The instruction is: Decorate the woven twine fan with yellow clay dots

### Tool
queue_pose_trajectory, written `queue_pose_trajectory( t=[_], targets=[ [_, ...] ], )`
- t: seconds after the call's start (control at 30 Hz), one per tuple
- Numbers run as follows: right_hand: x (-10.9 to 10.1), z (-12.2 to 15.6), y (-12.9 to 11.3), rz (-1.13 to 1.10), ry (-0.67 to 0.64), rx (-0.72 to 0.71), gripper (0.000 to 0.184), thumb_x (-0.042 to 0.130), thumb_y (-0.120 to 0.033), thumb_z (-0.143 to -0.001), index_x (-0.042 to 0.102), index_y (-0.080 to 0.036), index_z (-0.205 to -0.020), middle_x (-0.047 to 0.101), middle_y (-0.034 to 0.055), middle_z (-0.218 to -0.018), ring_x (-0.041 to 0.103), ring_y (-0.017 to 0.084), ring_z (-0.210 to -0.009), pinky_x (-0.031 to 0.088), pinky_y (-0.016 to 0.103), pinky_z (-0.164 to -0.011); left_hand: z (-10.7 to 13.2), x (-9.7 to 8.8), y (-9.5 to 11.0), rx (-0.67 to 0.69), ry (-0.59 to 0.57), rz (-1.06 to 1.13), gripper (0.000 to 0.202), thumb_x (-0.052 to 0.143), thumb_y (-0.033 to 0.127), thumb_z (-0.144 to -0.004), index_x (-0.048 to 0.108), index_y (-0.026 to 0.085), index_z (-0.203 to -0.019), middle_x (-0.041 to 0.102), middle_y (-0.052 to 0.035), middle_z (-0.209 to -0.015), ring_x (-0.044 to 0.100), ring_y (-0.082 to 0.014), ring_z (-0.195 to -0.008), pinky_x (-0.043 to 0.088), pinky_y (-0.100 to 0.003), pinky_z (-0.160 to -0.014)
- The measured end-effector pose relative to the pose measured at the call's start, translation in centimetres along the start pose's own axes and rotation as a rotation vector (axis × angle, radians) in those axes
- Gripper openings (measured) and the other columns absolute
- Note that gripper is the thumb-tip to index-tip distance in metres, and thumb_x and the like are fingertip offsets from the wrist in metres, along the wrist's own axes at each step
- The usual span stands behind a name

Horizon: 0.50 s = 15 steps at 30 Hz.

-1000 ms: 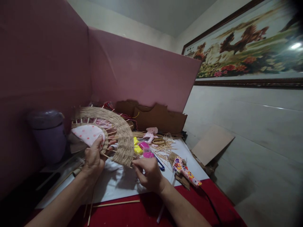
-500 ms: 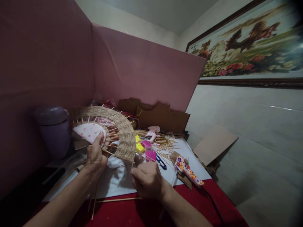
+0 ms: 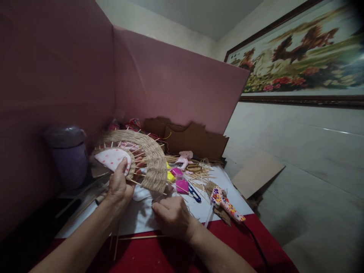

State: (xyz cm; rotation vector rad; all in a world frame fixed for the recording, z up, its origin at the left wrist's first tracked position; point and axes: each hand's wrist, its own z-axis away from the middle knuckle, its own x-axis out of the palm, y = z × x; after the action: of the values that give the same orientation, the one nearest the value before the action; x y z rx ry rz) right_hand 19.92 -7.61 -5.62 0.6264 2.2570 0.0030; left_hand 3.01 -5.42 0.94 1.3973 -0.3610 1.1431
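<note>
L hand (image 3: 121, 184) grips fan-shaped woven pc (image 3: 155, 165); R hand (image 3: 173, 215) curled nr it, hold unclear.

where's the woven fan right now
In the head view, the woven fan is left of centre, held in the left hand, between the purple cup and the bright pink packets.

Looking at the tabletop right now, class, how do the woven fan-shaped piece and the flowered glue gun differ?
Pose: the woven piece is held up in the left hand; the glue gun lies on the tabletop.
Shape: the woven piece is a broad curved band with thin sticks; the gun is narrow and angled.
Colour: the woven band is plain tan; the gun has multicoloured flowers.
Shared: both include a patterned area, dotted cloth on the woven piece.
</note>
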Motion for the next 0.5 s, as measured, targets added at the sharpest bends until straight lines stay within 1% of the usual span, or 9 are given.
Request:
queue_pose_trajectory(
  t=[0.07, 0.13, 0.27, 0.4, 0.5],
  targets=[
    [0.2, 0.1, 0.3, -0.017, 0.027, 0.045, 0.021, 0.042, -0.015, -0.082, 0.048, -0.019, -0.062, 0.05, -0.0017, -0.05, 0.043, 0.01, -0.043, 0.024, 0.026, -0.045, -0.1, -0.2, 0.0, 0.039, -0.061, 0.015, 0.017, 0.047, 0.016, -0.086, 0.062, 0.013, -0.094, 0.069, -0.0045, -0.071, 0.065, -0.012, -0.056, 0.052, -0.017, -0.046],
    [0.4, 0.2, 0.7, -0.036, 0.053, 0.069, 0.023, 0.043, -0.014, -0.082, 0.048, -0.018, -0.06, 0.05, -0.0013, -0.049, 0.043, 0.01, -0.044, 0.025, 0.025, -0.046, -0.3, -0.3, 0.1, 0.027, -0.088, 0.011, 0.018, 0.045, 0.016, -0.087, 0.062, 0.012, -0.089, 0.069, -0.0046, -0.068, 0.065, -0.0126, -0.056, 0.051, -0.017, -0.044],
    [0.3, 0.4, 1.8, -0.117, 0.066, 0.128, 0.02, 0.045, -0.014, -0.083, 0.055, -0.017, -0.065, 0.054, 0.0007, -0.053, 0.047, 0.011, -0.048, 0.029, 0.024, -0.048, -0.7, -0.6, 0.4, -0.008, -0.066, 0.041, 0.015, 0.047, 0.016, -0.086, 0.062, 0.013, -0.087, 0.068, -0.0045, -0.068, 0.065, -0.0128, -0.055, 0.052, -0.019, -0.044],
    [0.1, 0.5, 2.4, -0.209, 0.09, 0.234, 0.029, 0.046, -0.016, -0.084, 0.05, -0.018, -0.055, 0.05, -0.0006, -0.048, 0.041, 0.01, -0.044, 0.027, 0.025, -0.046, -1.0, -0.7, 0.7, -0.017, -0.1, 0.047, 0.014, 0.048, 0.015, -0.085, 0.062, 0.014, -0.089, 0.069, -0.005, -0.071, 0.065, -0.0133, -0.056, 0.051, -0.019, -0.043],
    [0.0, 0.6, 2.6, -0.312, 0.089, 0.279, 0.028, 0.048, -0.016, -0.082, 0.052, -0.018, -0.054, 0.049, -0.0014, -0.047, 0.039, 0.009, -0.043, 0.027, 0.023, -0.045, -1.1, -0.8, 0.8, -0.02, -0.101, 0.03, 0.013, 0.049, 0.016, -0.085, 0.062, 0.014, -0.088, 0.069, -0.0053, -0.072, 0.065, -0.0134, -0.054, 0.051, -0.019, -0.042]
  ],
)
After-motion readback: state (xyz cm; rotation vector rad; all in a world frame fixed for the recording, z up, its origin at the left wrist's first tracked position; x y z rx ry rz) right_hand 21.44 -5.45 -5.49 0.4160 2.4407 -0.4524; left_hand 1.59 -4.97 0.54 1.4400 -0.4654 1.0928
